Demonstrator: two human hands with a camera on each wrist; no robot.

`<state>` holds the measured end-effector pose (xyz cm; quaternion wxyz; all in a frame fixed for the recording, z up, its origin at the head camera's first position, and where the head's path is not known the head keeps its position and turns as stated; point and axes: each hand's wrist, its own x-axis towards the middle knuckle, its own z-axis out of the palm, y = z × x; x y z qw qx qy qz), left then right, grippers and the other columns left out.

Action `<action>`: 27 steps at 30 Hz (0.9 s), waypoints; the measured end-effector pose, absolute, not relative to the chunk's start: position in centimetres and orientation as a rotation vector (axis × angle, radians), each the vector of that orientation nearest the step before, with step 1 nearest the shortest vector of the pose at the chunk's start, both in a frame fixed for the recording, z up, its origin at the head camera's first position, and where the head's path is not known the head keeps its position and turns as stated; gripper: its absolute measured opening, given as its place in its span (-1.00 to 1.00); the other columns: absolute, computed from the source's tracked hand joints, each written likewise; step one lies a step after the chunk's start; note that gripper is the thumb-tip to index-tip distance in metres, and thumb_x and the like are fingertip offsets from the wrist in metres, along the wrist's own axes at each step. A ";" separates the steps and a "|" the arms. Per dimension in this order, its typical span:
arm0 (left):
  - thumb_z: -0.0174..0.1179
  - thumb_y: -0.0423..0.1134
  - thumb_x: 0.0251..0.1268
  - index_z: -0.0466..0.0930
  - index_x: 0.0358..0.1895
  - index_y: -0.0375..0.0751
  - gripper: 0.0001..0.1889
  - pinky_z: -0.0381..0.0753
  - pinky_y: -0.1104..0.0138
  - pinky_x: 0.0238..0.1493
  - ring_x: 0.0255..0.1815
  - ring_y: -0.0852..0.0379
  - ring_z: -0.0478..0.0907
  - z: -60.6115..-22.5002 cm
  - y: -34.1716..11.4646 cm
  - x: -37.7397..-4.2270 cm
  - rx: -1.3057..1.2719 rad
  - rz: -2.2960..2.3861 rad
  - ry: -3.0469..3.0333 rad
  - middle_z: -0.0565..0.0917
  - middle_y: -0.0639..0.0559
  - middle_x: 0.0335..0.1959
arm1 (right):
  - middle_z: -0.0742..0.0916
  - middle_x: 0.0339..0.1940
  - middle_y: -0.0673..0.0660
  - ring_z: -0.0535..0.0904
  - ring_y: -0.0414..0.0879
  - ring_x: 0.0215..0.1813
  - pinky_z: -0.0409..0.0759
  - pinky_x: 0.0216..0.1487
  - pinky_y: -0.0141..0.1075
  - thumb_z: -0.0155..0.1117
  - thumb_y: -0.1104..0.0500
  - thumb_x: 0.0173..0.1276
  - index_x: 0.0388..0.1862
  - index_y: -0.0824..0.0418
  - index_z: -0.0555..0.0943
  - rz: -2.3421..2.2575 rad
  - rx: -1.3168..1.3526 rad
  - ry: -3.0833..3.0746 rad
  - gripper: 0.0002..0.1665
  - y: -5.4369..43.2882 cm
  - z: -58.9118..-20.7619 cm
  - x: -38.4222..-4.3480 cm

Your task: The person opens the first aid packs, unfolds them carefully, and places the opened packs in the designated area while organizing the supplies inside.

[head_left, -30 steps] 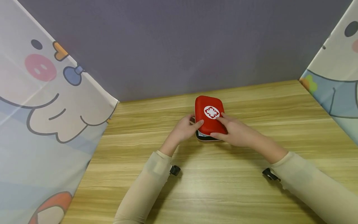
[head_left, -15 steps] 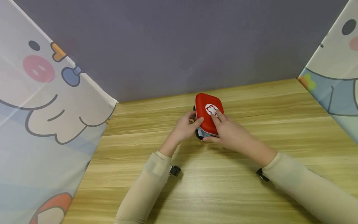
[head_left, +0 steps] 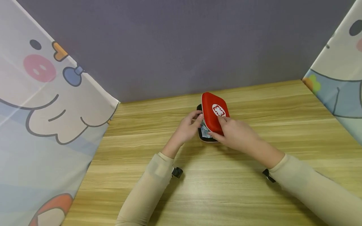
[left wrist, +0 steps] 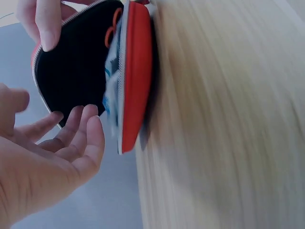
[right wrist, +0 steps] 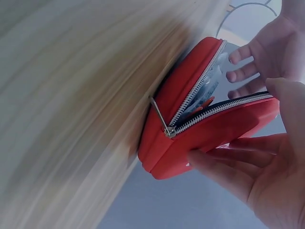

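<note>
A red first aid case (head_left: 210, 110) with a white cross emblem lies on the table, unzipped and partly open. My right hand (head_left: 238, 133) pinches its raised lid, thumb at the rim and fingers on the outside. At the open left side is my left hand (head_left: 186, 129), fingers loosely bent; in the left wrist view a fingertip (left wrist: 56, 117) meets the lid's edge. Clear packets with blue print (left wrist: 112, 90) and orange loops (left wrist: 109, 36) show inside the lower half. A metal zipper pull (right wrist: 160, 117) hangs at one corner. The deeper contents are hidden.
The wood-grain table (head_left: 220, 188) extends around the case. Behind it rises a grey panel (head_left: 181, 47). Cartoon-printed cloths (head_left: 70, 113) stand at the left and right sides. A small black device (head_left: 177, 172) is strapped at the left wrist.
The lid has tilted up and to the right, widening the gap on the left and showing more contents. My right hand has shifted its hold to the lid's rim; my left thumb has left the lid.
</note>
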<state>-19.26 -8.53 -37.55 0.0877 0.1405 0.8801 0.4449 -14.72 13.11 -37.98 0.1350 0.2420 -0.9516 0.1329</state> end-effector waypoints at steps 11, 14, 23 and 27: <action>0.23 -0.43 0.35 0.29 0.59 -0.38 -0.28 0.65 -0.07 0.34 0.25 -0.29 0.63 -39.5 -10.2 -20.1 0.462 1.009 2.663 0.58 -0.42 0.32 | 0.79 -0.35 0.30 0.65 0.03 -0.52 0.72 -0.49 -0.06 0.31 -0.19 0.52 0.12 0.55 0.61 0.415 0.673 -2.771 -0.25 14.1 -37.2 -14.4; 0.33 -0.39 0.27 0.19 0.65 -0.36 -0.14 0.62 -0.05 0.40 0.30 -0.26 0.61 -39.9 -10.5 -20.0 0.476 0.985 2.579 0.61 -0.38 0.33 | 0.76 -0.38 0.27 0.63 0.02 -0.53 0.71 -0.49 -0.08 0.32 -0.17 0.52 0.11 0.54 0.60 0.444 0.668 -2.775 -0.27 14.4 -37.1 -14.3; 0.40 -0.31 0.22 0.08 0.72 -0.23 0.00 0.50 -0.04 0.53 0.37 -0.19 0.54 -40.8 -11.0 -20.5 0.475 1.018 2.512 0.55 -0.31 0.40 | 0.76 -0.37 0.20 0.64 -0.02 -0.48 0.68 -0.43 -0.09 0.29 -0.15 0.57 0.24 0.45 0.55 0.620 0.618 -2.836 -0.31 15.9 -36.6 -14.2; 0.41 -0.29 0.23 0.07 0.72 -0.21 0.01 0.43 -0.04 0.58 0.42 -0.18 0.49 -41.1 -11.2 -20.8 0.459 1.044 2.482 0.50 -0.30 0.42 | 0.84 -0.22 0.32 0.80 0.12 -0.31 0.77 -0.29 0.03 0.26 -0.12 0.60 0.27 0.48 0.54 0.665 0.614 -2.830 -0.32 16.6 -36.7 -14.1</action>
